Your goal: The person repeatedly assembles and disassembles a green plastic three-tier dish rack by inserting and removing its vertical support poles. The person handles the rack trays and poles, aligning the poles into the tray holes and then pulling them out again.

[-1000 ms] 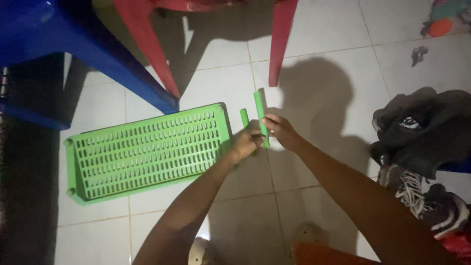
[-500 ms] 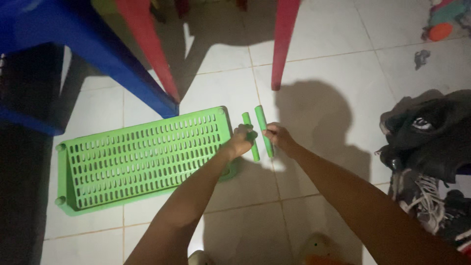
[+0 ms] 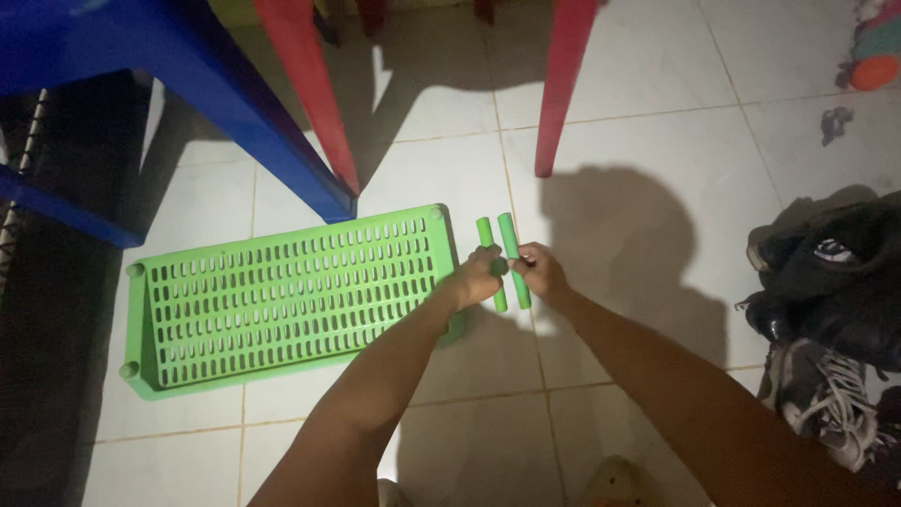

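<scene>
A green slotted plastic shelf panel (image 3: 282, 300) lies flat on the white tiled floor, with round sockets at its corners. Just right of its right edge, my left hand (image 3: 477, 277) grips a short green plastic tube (image 3: 491, 258). My right hand (image 3: 542, 273) grips a second green tube (image 3: 512, 255) of the same kind. Both tubes are held side by side, nearly parallel and almost touching, pointing away from me. The lower ends of the tubes are partly hidden by my fingers.
A blue plastic chair leg (image 3: 235, 113) stands behind the panel, and two red chair legs (image 3: 314, 94) (image 3: 561, 89) stand farther back. Dark shoes (image 3: 826, 282) are piled at the right. A colourful toy (image 3: 878, 47) lies at the top right.
Both hands have lowered slightly and brought the two tubes together, side by side, by the panel's right edge. The view has shifted a little.
</scene>
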